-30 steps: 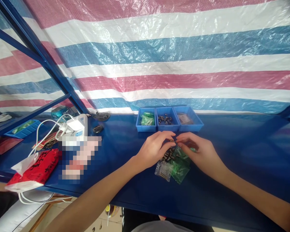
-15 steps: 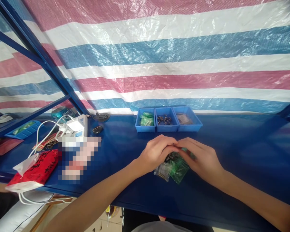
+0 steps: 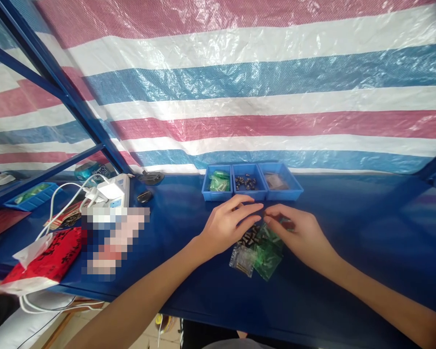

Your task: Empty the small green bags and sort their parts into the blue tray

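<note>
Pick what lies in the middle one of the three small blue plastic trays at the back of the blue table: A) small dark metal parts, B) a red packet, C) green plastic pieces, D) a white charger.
A: the middle blue plastic tray holds small dark metal parts, while the green plastic pieces sit in the tray to its left.

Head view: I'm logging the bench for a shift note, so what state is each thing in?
Left hand: fingers stretched out over the dark parts.
Right hand: fingertips pinched together, what they hold too small to tell.
Green bag: flat on the table.
Clear bag: flat, beside the green one.
Three bins: open, each holding small parts.
Power strip: plugs in.
</note>
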### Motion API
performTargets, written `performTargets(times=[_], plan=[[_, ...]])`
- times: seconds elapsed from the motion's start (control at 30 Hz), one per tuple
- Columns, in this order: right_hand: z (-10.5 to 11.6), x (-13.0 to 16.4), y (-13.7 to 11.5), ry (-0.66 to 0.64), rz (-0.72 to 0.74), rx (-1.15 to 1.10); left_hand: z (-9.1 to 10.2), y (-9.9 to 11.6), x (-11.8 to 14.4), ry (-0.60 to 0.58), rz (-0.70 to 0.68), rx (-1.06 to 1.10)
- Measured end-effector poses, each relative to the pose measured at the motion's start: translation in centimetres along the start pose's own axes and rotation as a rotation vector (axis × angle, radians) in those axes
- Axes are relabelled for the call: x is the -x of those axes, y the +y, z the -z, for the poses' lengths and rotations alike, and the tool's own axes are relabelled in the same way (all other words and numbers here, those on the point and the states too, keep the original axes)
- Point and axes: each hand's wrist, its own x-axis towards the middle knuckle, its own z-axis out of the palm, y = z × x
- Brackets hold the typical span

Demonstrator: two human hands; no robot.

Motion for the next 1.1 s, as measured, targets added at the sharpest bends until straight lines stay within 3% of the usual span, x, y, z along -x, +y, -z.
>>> performTargets(times=[0.23,0.5,0.63,0.87,1.1], plan=[[-0.3,-0.1,-0.7,-0.1,-0.161,-0.221,-0.7,0.0,0.3,-0.043,-0.093,-0.017],[-0.1,0.1,-1.2,-0.145,-0.141,-0.217,-0.8,-0.1,0.4,-0.049,-0.04,0.07],[-0.1,0.2,-1.0,-0.119,-0.069,-0.117,-0.4,0.5,0.0,-0.073,0.118,0.143],[-0.2,-0.1,0.7,0.079,0.299,0.215,-0.4,1.1,-0.4,-0.11,0.322,0.325],[-0.6,0.3,0.6,0.014,0.348,0.259,-1.0,0.6,-0.2,0.047,0.45,0.425]])
